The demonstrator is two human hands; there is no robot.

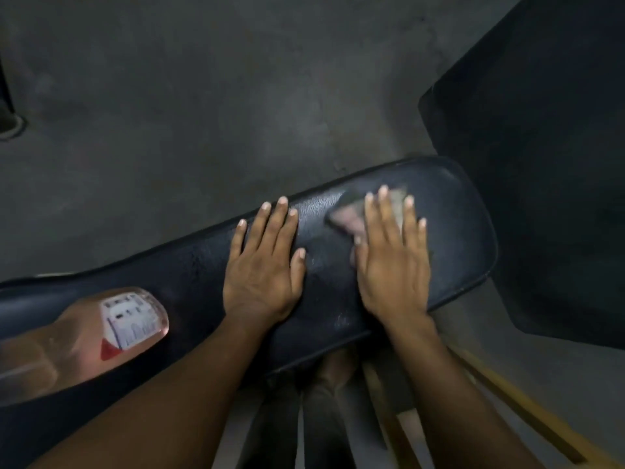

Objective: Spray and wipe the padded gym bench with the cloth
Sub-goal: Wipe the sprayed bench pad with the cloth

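Note:
A black padded bench [463,231] runs from the lower left to the right of centre. My left hand [263,265] lies flat on the pad with straight fingers, holding nothing. To its right, my right hand [394,262] presses a small greyish-pink cloth [348,216] flat against the pad, fingers straight; most of the cloth is hidden under the palm. A clear spray bottle [111,330] with pinkish liquid and a white label lies on its side on the bench at the lower left, apart from both hands.
Grey concrete floor [203,96] lies beyond the bench. A large dark pad or mat [541,164] stands at the right, close to the bench's end. Yellow and dark frame bars [507,407] run under the bench at the lower right.

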